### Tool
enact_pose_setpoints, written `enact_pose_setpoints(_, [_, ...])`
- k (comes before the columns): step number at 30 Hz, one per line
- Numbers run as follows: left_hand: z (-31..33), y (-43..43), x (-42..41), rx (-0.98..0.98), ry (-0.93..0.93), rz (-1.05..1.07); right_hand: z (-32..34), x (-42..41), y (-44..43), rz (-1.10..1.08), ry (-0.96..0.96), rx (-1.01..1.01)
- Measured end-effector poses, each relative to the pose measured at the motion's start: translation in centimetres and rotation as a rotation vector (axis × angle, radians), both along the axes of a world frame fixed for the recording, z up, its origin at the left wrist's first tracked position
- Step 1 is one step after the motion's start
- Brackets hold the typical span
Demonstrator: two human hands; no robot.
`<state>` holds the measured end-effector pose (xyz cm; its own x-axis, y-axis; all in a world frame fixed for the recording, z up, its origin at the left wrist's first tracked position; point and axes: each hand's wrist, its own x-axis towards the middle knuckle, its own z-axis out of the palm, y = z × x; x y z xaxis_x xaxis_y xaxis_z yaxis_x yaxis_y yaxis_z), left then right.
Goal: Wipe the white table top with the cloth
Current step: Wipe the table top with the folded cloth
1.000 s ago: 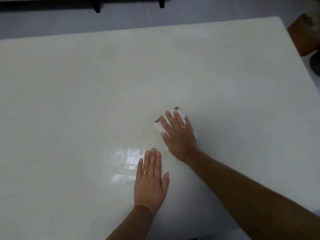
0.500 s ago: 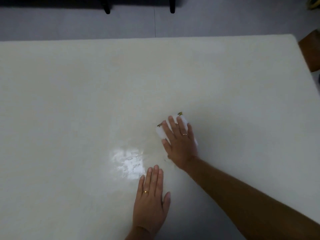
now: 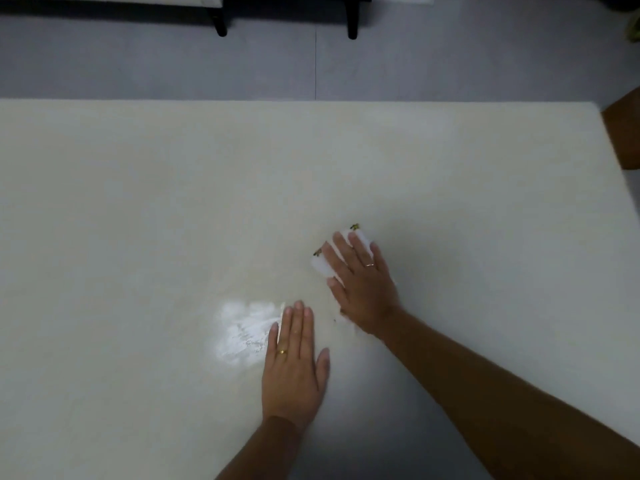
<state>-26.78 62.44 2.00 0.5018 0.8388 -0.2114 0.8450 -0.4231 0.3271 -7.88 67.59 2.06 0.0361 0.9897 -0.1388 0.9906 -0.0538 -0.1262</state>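
Grey floor (image 3: 450, 64) along the far side, with two black furniture legs (image 3: 352, 29) standing on it close to the top edge. Nearer, filling most of the view, a white tabletop (image 3: 138, 202), faintly cream toward the middle.

Right of centre on it, one small folded white cloth (image 3: 320, 268), lying flat, with tiny yellow-and-dark marks at two of its far corners. Pressed from above by the right hand (image 3: 363, 289), palm down. Fingers (image 3: 341, 251) straight and slightly spread, laid across the cloth and covering most of it. Only the left and far edges of the cloth showing past the fingertips. Right forearm reaching in from the near right corner.

Nearer and to the left, the left hand (image 3: 294, 372), flat on bare tabletop. Fingers (image 3: 298, 323) straight and close together, thumb out to the right, holding nothing. Apart from the cloth, with a strip of bare tabletop between.

Just left of those fingertips and meeting their edge, a bright white patch (image 3: 242, 332); glare or residue, cannot tell which.

Two gold rings (image 3: 283, 351), one on each hand. At the right edge, beside the far right corner of the tabletop, one brown wooden object (image 3: 623, 133), cut off by the frame.
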Motion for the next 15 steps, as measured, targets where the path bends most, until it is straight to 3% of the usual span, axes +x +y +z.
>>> enact_pose_setpoints(2, [-0.4, 0.0, -0.3, 0.023, -0.005, -0.012, -0.2, 4.1, 0.4, -0.019, -0.047, 0.018])
enact_pose_setpoints(5, [-0.6, -0.1, -0.1, 0.029, -0.012, -0.002, -0.3, 8.3, 2.3, -0.382, -0.037, -0.009])
enact_pose_setpoints(7, [-0.7, -0.1, 0.0, 0.029, -0.018, -0.001, -0.2, 7.1, 4.0, -0.639, -0.011, -0.030])
enact_pose_setpoints(9, [-0.7, 0.0, -0.1, 0.026, -0.009, -0.011, 0.1, 3.6, 5.5, -0.715, -0.009, -0.055])
enact_pose_setpoints(12, [-0.7, 0.0, -0.1, 0.024, 0.001, -0.010, 0.2, -1.7, 6.5, -0.380, -0.004, -0.066])
enact_pose_setpoints(15, [-0.5, 0.0, -0.1, 0.028, -0.023, -0.012, 0.2, -0.8, 6.0, -0.032, 0.024, -0.022])
